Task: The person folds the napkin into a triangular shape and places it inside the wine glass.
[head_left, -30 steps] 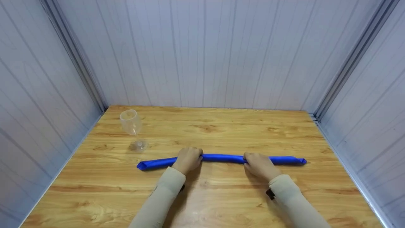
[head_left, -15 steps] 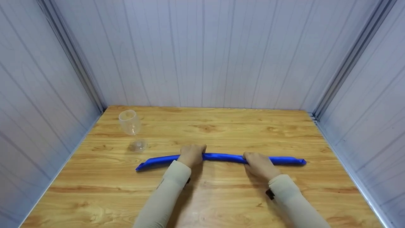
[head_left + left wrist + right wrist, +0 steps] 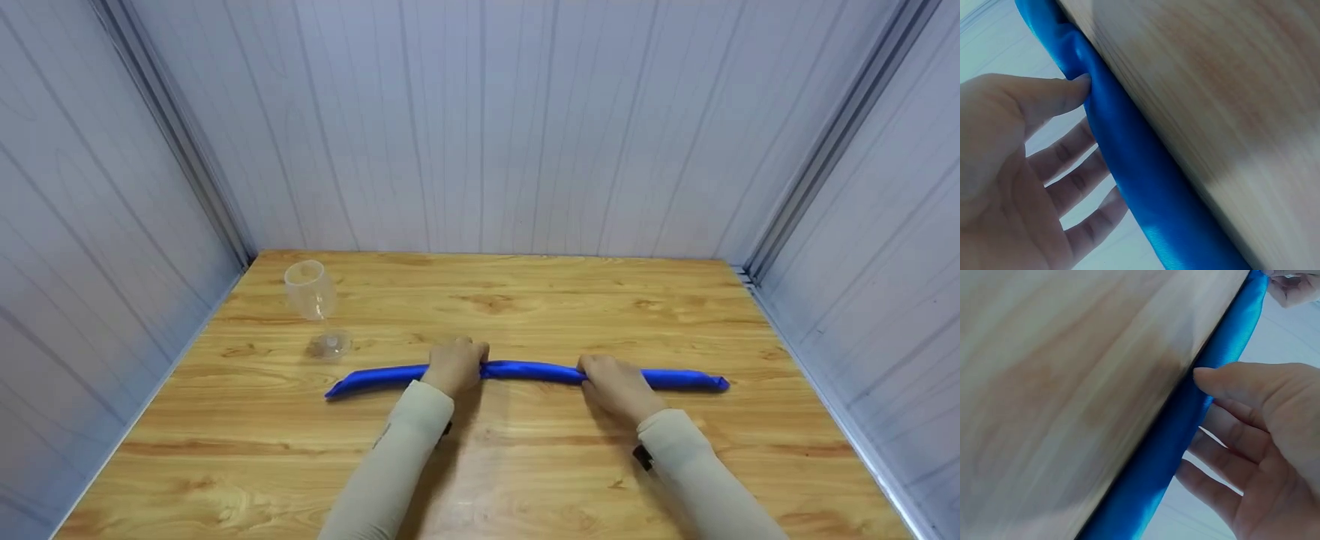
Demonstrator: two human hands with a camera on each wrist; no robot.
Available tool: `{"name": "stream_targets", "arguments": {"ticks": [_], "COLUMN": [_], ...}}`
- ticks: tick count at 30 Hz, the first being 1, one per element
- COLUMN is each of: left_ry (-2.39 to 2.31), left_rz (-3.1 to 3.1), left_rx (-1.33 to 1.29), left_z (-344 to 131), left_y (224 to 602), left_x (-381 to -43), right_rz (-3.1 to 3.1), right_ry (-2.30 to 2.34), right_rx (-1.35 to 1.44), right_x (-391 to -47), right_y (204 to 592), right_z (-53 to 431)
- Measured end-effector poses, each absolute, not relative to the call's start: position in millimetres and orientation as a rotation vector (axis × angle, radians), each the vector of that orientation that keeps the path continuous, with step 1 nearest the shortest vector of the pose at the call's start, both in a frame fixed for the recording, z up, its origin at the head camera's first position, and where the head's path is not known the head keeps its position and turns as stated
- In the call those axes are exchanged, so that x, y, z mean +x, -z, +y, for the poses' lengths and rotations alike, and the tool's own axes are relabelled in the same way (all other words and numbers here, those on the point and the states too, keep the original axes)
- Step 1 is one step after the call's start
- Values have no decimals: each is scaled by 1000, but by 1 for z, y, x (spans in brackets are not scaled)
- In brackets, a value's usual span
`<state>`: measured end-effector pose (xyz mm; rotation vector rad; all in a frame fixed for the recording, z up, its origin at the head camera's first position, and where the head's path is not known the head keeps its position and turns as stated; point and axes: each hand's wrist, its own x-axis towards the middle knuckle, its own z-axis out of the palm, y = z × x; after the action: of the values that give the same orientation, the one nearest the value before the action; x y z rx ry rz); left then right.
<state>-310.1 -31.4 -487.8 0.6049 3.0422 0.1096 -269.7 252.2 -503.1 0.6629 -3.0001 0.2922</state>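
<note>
Pinned at two points along one blue roll

Lying crosswise on the wooden table point(image 3: 525, 465), near the person's side of its middle, as one long blue roll point(image 3: 529, 371), of smooth, shiny fabric by the look of it; gripped from above in two places, by the left hand point(image 3: 454, 367) and the right hand point(image 3: 616, 386), with one stretch between and a free end out past each; bowed slightly, with the left end slanting back toward the person.

Clamped at the left between thumb point(image 3: 1058, 95) and fingers point(image 3: 1078, 180); dented at the thumb tip, suggesting real pressure; clamped likewise at the right, with a thumb point(image 3: 1230, 382) on one face and spaced fingers point(image 3: 1219, 453) passing behind; impossible to see the fingertips there, hidden by the roll on both sides. Held at two inner points rather than at the ends, probably to control the whole length at once and to stop the layers from loosening; hard to tell whether lifted off the wood between the hands.

Set well apart, beyond the roll's left end, as a clear wine glass point(image 3: 310, 294), upright on its foot; plausibly placed there to spare it a knock from the pale sleeves point(image 3: 394, 450).
</note>
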Motion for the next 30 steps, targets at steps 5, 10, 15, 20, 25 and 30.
{"name": "stream_targets", "arguments": {"ticks": [5,10,15,20,25,30], "left_ry": [-134,-172,-206,-148,-91,-187], "left_rz": [3055,3036,3046,3088,3118,3101], "left_rx": [612,581,566,619,657,655], "left_z": [-33,-32,-31,-30,-30,-32], "left_y": [489,490,491,494,495,494], "left_x": [-308,-308,-311,-314,-317,-316], "right_rz": [-3016,-3059,-3138,-3223,-3213,-3158], "right_ry": [-274,-275,-285,-314,-200,-99], "right_rx": [697,701,609,485,476,503], "right_x": [-276,-280,-283,-288,-293,-295], "right_y": [502,497,498,499,497,498], "right_z": [253,252,250,246,244,245]}}
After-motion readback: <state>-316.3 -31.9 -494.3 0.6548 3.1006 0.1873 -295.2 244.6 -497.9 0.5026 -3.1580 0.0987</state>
